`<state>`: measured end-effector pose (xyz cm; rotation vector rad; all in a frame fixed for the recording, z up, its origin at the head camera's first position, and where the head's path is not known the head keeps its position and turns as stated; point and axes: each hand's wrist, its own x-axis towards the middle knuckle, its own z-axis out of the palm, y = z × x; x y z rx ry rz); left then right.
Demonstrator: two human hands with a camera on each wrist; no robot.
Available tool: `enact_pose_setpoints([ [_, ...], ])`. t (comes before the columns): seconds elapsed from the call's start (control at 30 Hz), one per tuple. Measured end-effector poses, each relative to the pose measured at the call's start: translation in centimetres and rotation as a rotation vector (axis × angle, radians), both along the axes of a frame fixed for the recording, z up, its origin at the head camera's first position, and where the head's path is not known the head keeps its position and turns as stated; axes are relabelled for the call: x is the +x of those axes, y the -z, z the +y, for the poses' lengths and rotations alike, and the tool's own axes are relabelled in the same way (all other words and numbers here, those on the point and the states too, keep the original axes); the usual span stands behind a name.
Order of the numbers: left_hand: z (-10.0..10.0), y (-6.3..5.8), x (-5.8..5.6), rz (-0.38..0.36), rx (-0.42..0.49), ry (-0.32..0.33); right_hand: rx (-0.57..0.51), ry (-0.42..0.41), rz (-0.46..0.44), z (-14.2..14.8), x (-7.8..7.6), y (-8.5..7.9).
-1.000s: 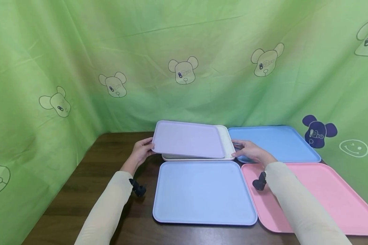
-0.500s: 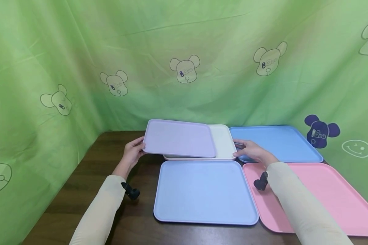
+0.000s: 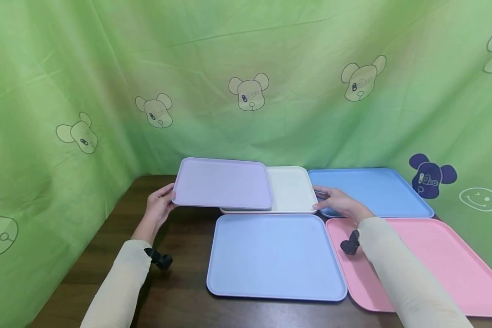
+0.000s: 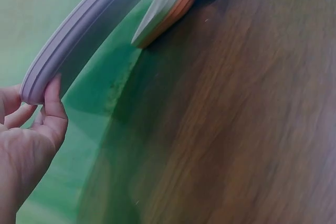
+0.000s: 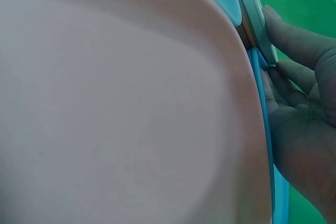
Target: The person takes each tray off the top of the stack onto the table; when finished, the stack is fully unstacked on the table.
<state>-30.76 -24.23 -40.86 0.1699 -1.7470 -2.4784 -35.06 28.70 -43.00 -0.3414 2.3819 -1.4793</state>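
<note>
A lavender tray (image 3: 223, 183) is raised and tilted, partly covering a white tray (image 3: 291, 189) at the back of the table. My left hand (image 3: 159, 203) pinches its left rim, thumb on one side and fingers on the other, as the left wrist view shows. The white tray tops a low stack with an orange-pink edge (image 4: 170, 22) beneath. At that stack's right side, my right hand (image 3: 338, 202) touches the rim with extended fingers, its thumb by the near corner. In the right wrist view the thumb (image 5: 294, 38) lies against the white edge.
A light blue tray (image 3: 276, 257) lies in front of the stack. Right of it is a pink tray (image 3: 430, 264), under my right forearm. A darker blue tray (image 3: 377, 191) sits at the back right. Green curtain (image 3: 205, 118) hangs close behind the table (image 3: 102, 259).
My left hand has drawn the lavender tray leftward, baring more of the white tray. The right hand stays at the stack's right edge.
</note>
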Motion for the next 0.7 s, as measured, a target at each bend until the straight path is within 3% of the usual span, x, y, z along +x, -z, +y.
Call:
enact_pose_setpoints([
  [0.47,-5.7,-1.5,2.6,-0.017,0.201,-0.085,-0.007,-0.003,0.003,0.3,-0.2,0.2],
  [0.7,-8.6,-1.1,4.1,0.001,0.239,-0.113,-0.026,-0.012,0.002,0.3,-0.2,0.3],
])
